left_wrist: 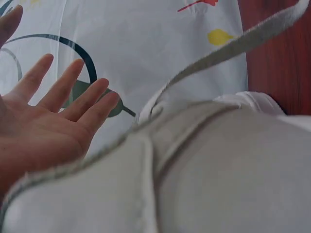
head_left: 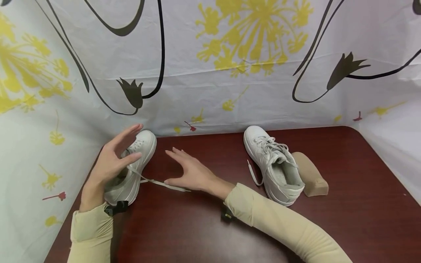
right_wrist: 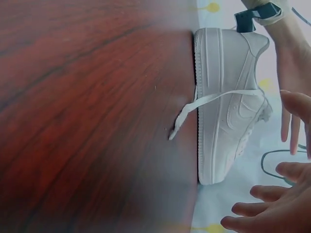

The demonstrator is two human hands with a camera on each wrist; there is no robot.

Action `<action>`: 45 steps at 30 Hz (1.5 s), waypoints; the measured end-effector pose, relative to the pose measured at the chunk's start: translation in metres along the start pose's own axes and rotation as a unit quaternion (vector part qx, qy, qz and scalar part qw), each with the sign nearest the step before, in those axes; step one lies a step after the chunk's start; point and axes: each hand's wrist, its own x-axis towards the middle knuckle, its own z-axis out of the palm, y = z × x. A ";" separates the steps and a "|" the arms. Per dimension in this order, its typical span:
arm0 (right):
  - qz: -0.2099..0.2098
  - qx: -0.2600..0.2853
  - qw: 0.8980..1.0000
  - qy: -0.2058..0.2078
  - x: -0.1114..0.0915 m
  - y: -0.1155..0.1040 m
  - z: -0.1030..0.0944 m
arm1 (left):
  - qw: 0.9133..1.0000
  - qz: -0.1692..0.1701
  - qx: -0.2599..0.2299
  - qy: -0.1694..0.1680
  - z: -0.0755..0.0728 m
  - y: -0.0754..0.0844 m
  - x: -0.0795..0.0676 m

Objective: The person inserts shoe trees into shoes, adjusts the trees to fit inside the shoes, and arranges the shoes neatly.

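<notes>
I saw the left hand (head_left: 110,160), spread wide and holding nothing, close beside a white shoe (head_left: 143,155) toward the left side of the dark red surface (head_left: 184,230). The right hand (head_left: 195,173), likewise spread and empty, was near that shoe's trailing lace (head_left: 154,182).

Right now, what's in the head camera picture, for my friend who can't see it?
A person's left hand is open by a white shoe and the right hand is open near that shoe's lace, above a dark red table. To the right sit another white shoe and a beige block; a flowery white sheet is behind.
</notes>
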 end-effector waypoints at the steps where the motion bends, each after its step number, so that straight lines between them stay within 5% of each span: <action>1: -0.001 -0.002 1.000 0.000 -0.002 0.000 -0.001 | 1.000 0.001 0.002 -0.002 0.001 0.000 0.001; 11: -0.013 -0.026 1.000 -0.006 -0.023 0.005 -0.019 | 0.997 -0.037 0.051 -0.032 0.020 0.002 0.006; 19: -0.006 -0.033 0.999 -0.008 -0.029 0.006 -0.029 | 0.995 -0.084 0.026 -0.047 0.028 0.004 0.005; 27: -0.014 -0.061 0.998 -0.009 -0.036 0.008 -0.041 | 0.996 -0.050 0.033 -0.065 0.040 0.001 0.009; 45: -0.046 -0.153 0.987 0.034 -0.069 0.027 -0.068 | 0.991 -0.039 0.074 -0.105 0.074 0.004 0.011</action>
